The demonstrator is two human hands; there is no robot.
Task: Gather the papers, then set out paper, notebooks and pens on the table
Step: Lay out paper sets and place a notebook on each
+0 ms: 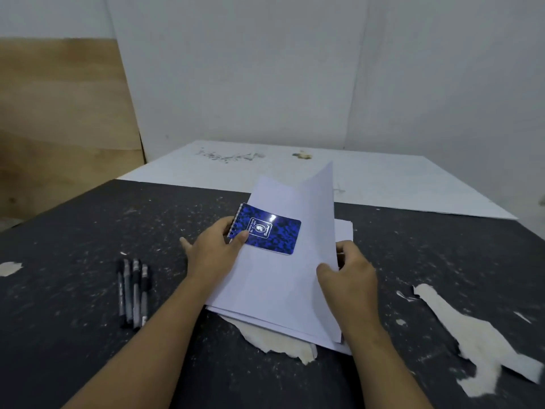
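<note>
Roughly midway across the table (73,231), nearer its front edge than its far one, lies the stack of white paper (274,290). Its top sheet (318,208) is raised along the right side and curves up. The right hand (351,276) grasps that raised edge, thumb in front and fingers behind. The left hand (212,249) pinches a small blue spiral notebook (271,231) at its wire binding, over the stack's far-left part; whether it rests on the paper or hangs just above it is unclear. Four pens (134,290) lie side by side well to the left, toward the front edge.

The likely trouble is the notebook: if it sits on the sheet being lifted, the tilt could slide it off or buckle the page. A one-sided pull could also fan the stack out of square. The peeled patch (277,340) under the front corner might snag the lowest sheets.
</note>
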